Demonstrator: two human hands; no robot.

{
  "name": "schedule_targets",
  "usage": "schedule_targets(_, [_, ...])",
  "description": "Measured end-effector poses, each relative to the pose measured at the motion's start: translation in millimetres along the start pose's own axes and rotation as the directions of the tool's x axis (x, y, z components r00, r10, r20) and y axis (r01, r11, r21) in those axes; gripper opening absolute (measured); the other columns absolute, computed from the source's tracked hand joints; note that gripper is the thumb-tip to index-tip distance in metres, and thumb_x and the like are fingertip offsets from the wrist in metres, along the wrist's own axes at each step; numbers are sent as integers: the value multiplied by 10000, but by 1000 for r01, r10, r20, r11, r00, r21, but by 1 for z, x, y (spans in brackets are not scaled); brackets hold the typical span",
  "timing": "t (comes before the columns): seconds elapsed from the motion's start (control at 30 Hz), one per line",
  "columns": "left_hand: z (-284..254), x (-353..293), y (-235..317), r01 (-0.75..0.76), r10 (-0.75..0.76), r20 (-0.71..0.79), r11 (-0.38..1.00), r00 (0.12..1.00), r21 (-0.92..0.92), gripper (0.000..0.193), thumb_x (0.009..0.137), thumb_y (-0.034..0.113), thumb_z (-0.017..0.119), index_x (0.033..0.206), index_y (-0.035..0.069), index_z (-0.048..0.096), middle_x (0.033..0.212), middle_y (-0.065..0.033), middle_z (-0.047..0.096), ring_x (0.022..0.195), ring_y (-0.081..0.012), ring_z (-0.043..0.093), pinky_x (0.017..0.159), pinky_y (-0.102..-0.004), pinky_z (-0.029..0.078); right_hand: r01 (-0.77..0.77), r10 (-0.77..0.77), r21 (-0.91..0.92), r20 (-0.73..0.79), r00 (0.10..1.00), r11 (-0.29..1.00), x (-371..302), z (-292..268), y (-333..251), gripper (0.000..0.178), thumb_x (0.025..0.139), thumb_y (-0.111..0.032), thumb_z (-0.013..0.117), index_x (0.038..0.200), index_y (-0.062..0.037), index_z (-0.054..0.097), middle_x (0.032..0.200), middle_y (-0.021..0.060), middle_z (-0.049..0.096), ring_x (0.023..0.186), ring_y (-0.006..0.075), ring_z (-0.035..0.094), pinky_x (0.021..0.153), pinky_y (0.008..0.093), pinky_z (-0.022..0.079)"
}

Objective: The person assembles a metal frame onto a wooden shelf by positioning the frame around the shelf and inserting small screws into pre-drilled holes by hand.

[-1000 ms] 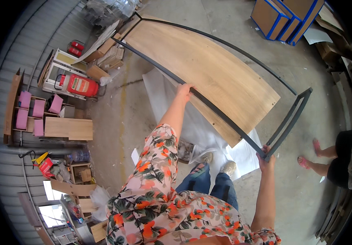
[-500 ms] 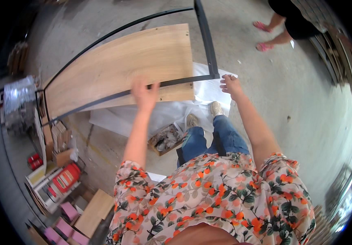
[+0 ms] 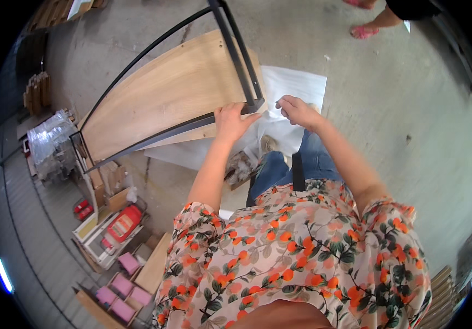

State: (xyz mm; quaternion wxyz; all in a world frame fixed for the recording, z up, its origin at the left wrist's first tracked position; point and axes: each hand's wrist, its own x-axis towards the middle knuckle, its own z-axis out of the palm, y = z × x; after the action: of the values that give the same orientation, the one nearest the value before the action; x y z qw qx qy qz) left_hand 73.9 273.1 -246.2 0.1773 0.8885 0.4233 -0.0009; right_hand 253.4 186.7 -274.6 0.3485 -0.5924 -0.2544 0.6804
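A light wooden board (image 3: 165,98) lies in a black metal frame (image 3: 236,49) that stands tilted over the concrete floor. My left hand (image 3: 233,122) grips the frame's near rail at the board's edge, close to the corner. My right hand (image 3: 297,111) hovers just right of that corner with its fingers curled, above a white sheet (image 3: 296,85) spread on the floor. I cannot tell whether it touches the frame or holds anything. My jeans and a flowered shirt fill the lower part of the view.
Another person's feet in pink sandals (image 3: 363,30) stand at the top right. At the lower left are open boxes, a red tool (image 3: 122,223), pink blocks (image 3: 120,285) and a plastic-wrapped bundle (image 3: 52,143). Wooden slats (image 3: 37,90) lean at the far left.
My view has swung, so the frame now sits at the upper left. My right hand has come off the frame's corner; my left hand has stayed on the near rail.
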Motion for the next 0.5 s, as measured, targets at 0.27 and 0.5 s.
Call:
schedule_targets(0.27, [-25, -26, -23, 33, -33, 163, 999, 986, 3, 294, 659, 333, 616, 762, 64, 556, 749, -73, 565, 780, -241, 516, 715, -361, 328, -18, -18, 143, 243, 970, 989, 4, 58, 10, 227, 848, -212, 340, 873, -8, 437, 634, 88, 540, 529, 131, 521, 484, 233, 444])
schedule_targets(0.5, [-32, -31, -34, 29, -25, 177, 999, 984, -22, 254, 673, 271, 594, 798, 60, 527, 790, -92, 540, 820, -263, 492, 711, -373, 332, 20, -94, 401, 167, 982, 916, 11, 90, -8, 267, 853, -225, 341, 793, 1, 469, 655, 75, 551, 508, 109, 497, 452, 224, 418])
